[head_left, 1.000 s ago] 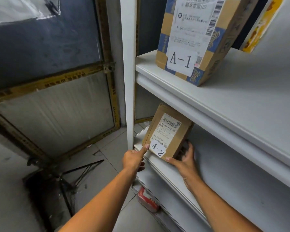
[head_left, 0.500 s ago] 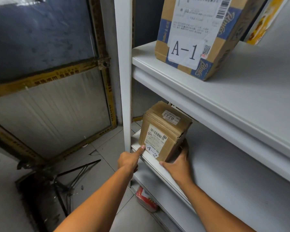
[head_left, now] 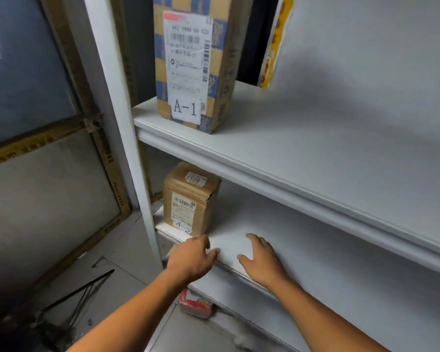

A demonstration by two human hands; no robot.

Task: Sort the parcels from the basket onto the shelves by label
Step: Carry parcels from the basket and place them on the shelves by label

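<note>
we see the a-2 box [head_left: 190, 202] upright on the lower shelf [head_left: 315, 250]; left hand [head_left: 192, 257] and right hand [head_left: 262, 260] are empty, fingers relaxed.

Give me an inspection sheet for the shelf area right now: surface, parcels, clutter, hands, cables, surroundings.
Surface: white shelf unit; upper shelf and lower shelf both carry a parcel at their left end.
Job's things: A-1 parcel upright on the upper shelf; A-2 parcel upright on the lower shelf, free of both hands.
Clutter: red packet on the floor under the shelves; yellow-printed package behind the A-1 parcel.
Hands: left hand at the lower shelf's front edge, holding nothing; right hand flat on the lower shelf.
Cables: nothing seen.
Surroundings: tiled floor; dark panels framed with yellow tape to the left.
</note>
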